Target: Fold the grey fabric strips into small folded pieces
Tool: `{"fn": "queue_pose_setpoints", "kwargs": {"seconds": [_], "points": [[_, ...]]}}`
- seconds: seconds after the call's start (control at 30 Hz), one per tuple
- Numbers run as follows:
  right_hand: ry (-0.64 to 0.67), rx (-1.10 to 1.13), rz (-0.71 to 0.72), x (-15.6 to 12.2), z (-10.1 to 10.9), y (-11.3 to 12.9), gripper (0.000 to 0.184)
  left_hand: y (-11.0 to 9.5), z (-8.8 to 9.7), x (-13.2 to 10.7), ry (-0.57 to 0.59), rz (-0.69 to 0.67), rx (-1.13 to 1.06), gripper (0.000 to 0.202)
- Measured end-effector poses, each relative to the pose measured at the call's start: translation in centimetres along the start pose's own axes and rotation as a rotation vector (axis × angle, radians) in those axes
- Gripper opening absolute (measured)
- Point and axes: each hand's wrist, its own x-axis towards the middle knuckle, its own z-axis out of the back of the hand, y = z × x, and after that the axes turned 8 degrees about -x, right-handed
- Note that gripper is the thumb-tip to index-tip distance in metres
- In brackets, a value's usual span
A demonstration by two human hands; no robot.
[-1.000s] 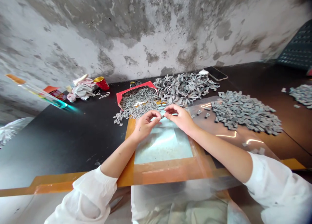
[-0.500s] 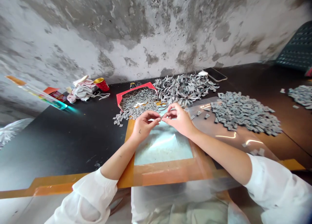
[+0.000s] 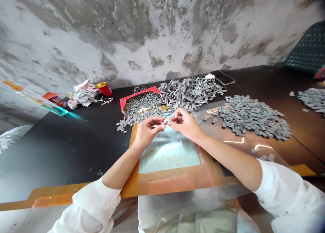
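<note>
Far left, 9 o'clock of the hands: clear plastic tube with an orange end (image 3: 35, 98) on the black tabletop (image 3: 63, 141). 10 o'clock: crumpled white cloth heap (image 3: 85, 95) and red cup with gold rim (image 3: 104, 88), close together; can't tell if touching. 11 o'clock: red cardboard tray (image 3: 123, 106) full of small grey bits, some spilled past its near edge.

Left hand (image 3: 147, 131) and right hand (image 3: 186, 124) meet fingertip to fingertip above the orange-bordered pale mat (image 3: 167, 180). Both are pinched on one small grey strip piece (image 3: 165, 123), held between them clear of the surface.

Versus 0.5 s ago: same pinch, same spot. Left hand is a touch lower and right-hand fingers are curled tighter. At 1.0 s ago the right-hand fingers were more spread.

12–1 o'clock: loose grey strip pile (image 3: 190, 89) just behind the hands. 3 o'clock: heap of grey folded squares (image 3: 254, 116) on a clear plastic sheet (image 3: 243, 145), unchanged. Far right: second small grey heap (image 3: 312, 97), well apart.
</note>
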Motion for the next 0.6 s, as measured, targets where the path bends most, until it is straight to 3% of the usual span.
{"fn": "queue_pose_setpoints", "kwargs": {"seconds": [0.33,0.6], "points": [[-0.038,-0.121,0.036,-0.08,0.05,-0.1,0.031,-0.17,-0.14,0.09,-0.067,0.066,0.069,0.025],[-0.02,-0.165,0.074,-0.08,0.09,-0.27,0.024,-0.17,-0.11,-0.2,0.014,0.023,0.16,0.023]]}}
